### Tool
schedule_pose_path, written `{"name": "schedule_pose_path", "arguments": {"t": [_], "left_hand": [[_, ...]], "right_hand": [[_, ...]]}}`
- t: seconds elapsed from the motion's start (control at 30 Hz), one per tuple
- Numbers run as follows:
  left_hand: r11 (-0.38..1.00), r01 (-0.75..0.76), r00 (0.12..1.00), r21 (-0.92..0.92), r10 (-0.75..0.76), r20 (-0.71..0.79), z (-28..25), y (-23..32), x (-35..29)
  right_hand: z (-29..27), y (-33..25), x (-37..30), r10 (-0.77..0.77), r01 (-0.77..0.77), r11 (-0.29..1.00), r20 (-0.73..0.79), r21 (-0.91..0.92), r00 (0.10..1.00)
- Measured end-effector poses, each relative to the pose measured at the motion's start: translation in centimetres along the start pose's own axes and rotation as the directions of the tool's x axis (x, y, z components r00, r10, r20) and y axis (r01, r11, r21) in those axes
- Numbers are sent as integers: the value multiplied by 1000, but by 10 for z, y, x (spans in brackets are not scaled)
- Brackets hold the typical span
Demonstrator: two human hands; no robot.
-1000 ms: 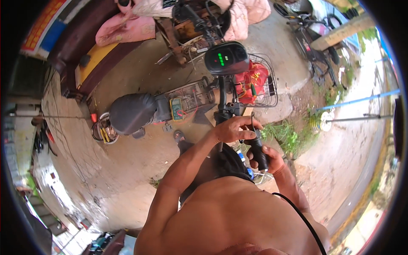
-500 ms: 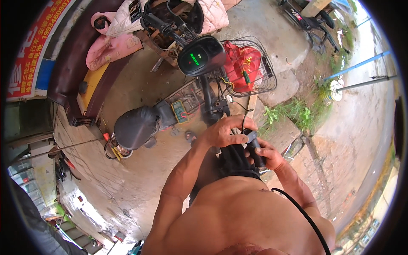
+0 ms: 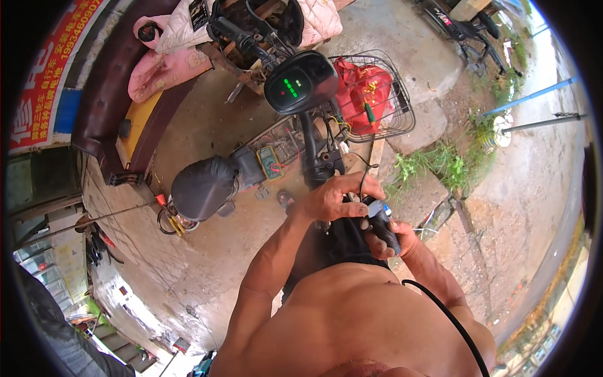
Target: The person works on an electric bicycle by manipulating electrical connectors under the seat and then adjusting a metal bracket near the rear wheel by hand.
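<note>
A black twist grip [image 3: 385, 231] with a grey collar is held in front of my belly, seemingly apart from the handlebar [image 3: 309, 147]. My right hand [image 3: 405, 240] wraps its lower end. At the collar, the thumb and curled fingers of my left hand [image 3: 336, 196] close on the grip's upper end. A thin black cable [image 3: 364, 178] loops from there up toward the handlebar. Beyond my hands stands an electric scooter; its dash display [image 3: 301, 81] glows green. Small blue and white bits show beside the collar, too small to name.
A wire basket [image 3: 405, 119] with a red bag [image 3: 363, 94] and a green-handled screwdriver [image 3: 369, 113] sits at the scooter's front. A multimeter [image 3: 269, 163] lies near the black seat [image 3: 206, 187]. A maroon sofa [image 3: 94, 119] stands left; a bicycle [image 3: 468, 34] stands far right.
The grip has turned slightly in my hands, so its grey collar end shows more. My right fingers have shifted along it. The whole view has moved a little.
</note>
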State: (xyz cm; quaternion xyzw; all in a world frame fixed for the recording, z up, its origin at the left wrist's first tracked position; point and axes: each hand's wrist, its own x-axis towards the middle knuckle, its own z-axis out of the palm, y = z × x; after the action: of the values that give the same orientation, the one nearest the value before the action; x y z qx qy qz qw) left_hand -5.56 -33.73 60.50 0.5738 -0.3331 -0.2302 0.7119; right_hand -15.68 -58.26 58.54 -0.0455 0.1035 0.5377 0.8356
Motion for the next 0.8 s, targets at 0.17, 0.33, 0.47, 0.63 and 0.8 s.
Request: {"name": "schedule_pose_path", "arguments": {"t": [0.17, 0.33, 0.47, 0.63, 0.8], "left_hand": [[1000, -21, 999, -15, 21, -28, 1, -5, -2], [996, 85, 995, -32, -86, -53, 1, -8, -2], [996, 82, 995, 25, -81, -51, 0, -9, -3], [998, 64, 998, 28, -64, -15, -1, -7, -2], [999, 44, 999, -8, -44, -1, 0, -6, -1]], "right_hand": [[5, -6, 0, -9, 9, 1000, -15, 14, 1000], [24, -11, 0, -28, -3, 985, -179, -173, 983], [35, -12, 0, -124, -53, 881, -337, -470, 933], [34, -11, -5, -173, -51, 842, -358, -538, 917], [30, -6, -15, -181, 49, 916, -301, -399, 936]]}}
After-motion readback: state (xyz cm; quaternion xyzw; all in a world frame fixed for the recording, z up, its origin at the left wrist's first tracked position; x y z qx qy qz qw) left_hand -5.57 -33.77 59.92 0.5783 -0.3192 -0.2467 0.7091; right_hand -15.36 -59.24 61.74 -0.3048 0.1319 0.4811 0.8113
